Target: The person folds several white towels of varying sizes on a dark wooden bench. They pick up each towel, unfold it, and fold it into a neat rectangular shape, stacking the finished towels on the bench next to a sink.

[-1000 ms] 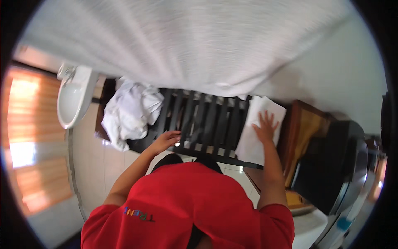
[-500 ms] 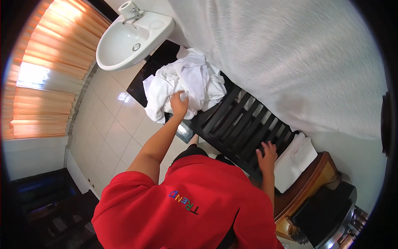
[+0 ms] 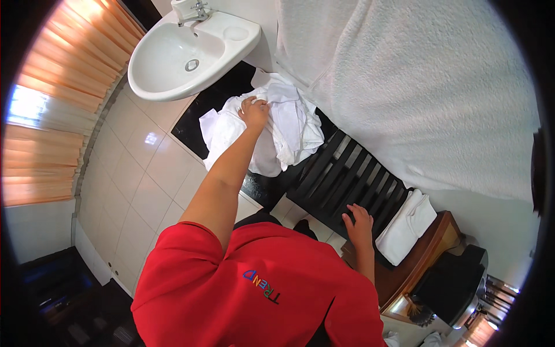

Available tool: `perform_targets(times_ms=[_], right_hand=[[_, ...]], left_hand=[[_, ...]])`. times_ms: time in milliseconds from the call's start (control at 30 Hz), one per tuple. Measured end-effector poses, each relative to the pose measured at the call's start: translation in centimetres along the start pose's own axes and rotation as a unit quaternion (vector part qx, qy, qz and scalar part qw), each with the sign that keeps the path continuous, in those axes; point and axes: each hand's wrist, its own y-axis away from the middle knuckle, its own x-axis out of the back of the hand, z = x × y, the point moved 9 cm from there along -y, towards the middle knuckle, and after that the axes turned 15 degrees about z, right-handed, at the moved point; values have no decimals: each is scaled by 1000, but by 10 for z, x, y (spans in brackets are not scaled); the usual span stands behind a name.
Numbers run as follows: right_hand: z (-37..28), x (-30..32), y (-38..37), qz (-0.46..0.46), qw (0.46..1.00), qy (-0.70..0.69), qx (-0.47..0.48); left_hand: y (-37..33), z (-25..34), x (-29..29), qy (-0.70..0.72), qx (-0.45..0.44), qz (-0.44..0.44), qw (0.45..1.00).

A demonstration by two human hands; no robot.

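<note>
The left hand (image 3: 253,114) lies on a loose, rumpled heap of white cloth (image 3: 292,124), its fingers bent onto the upper folds; whether they are pinched on the fabric or only resting there I cannot tell. The heap sits at the left end of a long black slatted bench (image 3: 346,168), over a flat glossy black surface (image 3: 199,124) whose left corner shows bare beside it, and it reaches from near the wall-side edge to the front edge. The right hand (image 3: 359,224) is empty, thumb and fingers apart, near the bench's front edge toward the right end; whether it touches the slats cannot be told. Just beyond it, a folded white cloth (image 3: 407,226) forms a flat oblong lying across the bench's right end, from front edge to back. Next to that end stands a brown wooden piece of furniture (image 3: 417,260), with a black boxy object (image 3: 448,286) farther right. A white fluffy cloth (image 3: 416,87) hangs behind the bench, and a white ceramic washbasin (image 3: 173,63) with a metal tap (image 3: 196,13) juts out past the left end.
</note>
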Motion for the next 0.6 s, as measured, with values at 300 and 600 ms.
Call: perform_targets(times_ms=[300,600], right_hand=[[-85,17,-36,78,973,-216,32],[-179,4,-87,73,891,-441,79]], left_hand=[[3,59,77,573,193,-248,757],[88,98,115,614,469,-420,477]])
